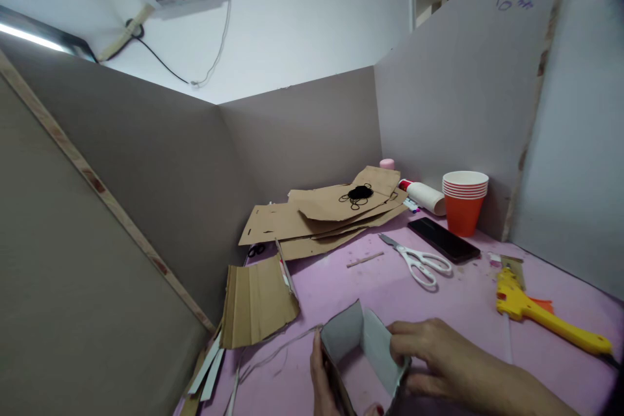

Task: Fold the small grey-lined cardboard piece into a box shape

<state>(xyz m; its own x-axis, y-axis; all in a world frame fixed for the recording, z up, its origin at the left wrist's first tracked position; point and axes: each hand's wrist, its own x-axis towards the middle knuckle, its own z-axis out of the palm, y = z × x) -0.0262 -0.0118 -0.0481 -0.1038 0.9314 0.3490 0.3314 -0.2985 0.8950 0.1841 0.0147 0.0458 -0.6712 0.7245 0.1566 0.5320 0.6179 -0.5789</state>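
Note:
A small cardboard frame (377,344) with pale grey inner walls is between my hands at the bottom centre, and the pink table shows through its bottom. My left hand (322,380) grips its left side, fingers along the outer wall and a fingertip showing at the near edge. On the right wall my right hand (433,354) pinches the cardboard, fingers inside and thumb outside. The frame's near side is partly cut off by the picture's lower edge. To the right of my right hand lies a yellow glue gun (524,307) with a glue stick in it.
White-handled scissors (419,260), a black phone (444,239) and stacked orange paper cups (465,208) stand or lie beyond. Cardboard sheets (292,224) with a black cord bundle (361,193) pile at the back. A ridged cardboard piece (258,302) sits left. Grey partitions (302,136) enclose the table.

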